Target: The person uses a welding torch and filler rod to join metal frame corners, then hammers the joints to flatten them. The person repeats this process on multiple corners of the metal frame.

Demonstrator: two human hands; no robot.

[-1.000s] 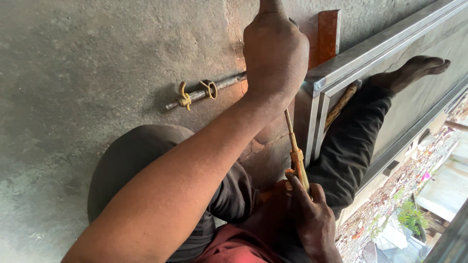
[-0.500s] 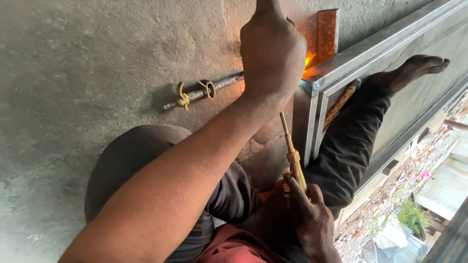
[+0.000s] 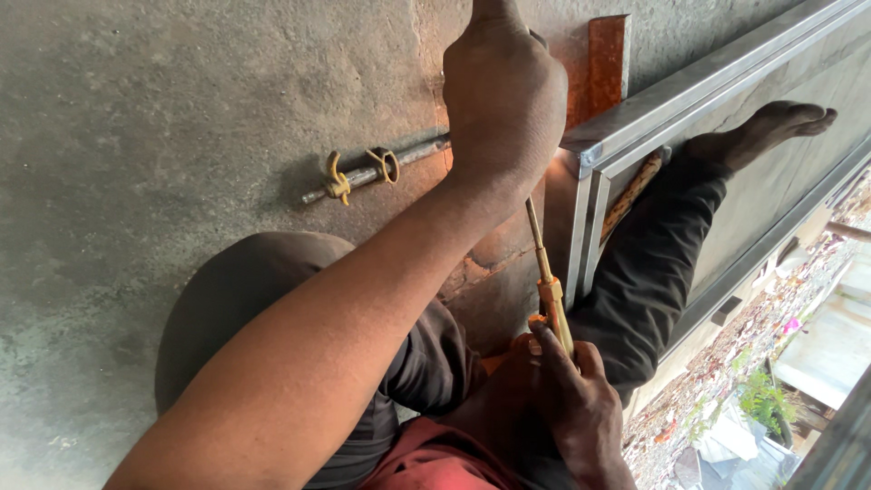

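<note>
The left hand (image 3: 504, 100) is closed in a fist against the grey concrete floor, just beside the corner of the grey square-section steel frame (image 3: 635, 118); what it grips is hidden under the fingers. An orange glow shows at that corner, beside the rusty flat metal plate (image 3: 606, 63). The right hand (image 3: 567, 399) pinches the slim brass torch (image 3: 549, 290), angled up toward the same joint, likely to aim at it. A thin steel rod with brass wire loops (image 3: 367, 172) lies apart. No containers show.
</note>
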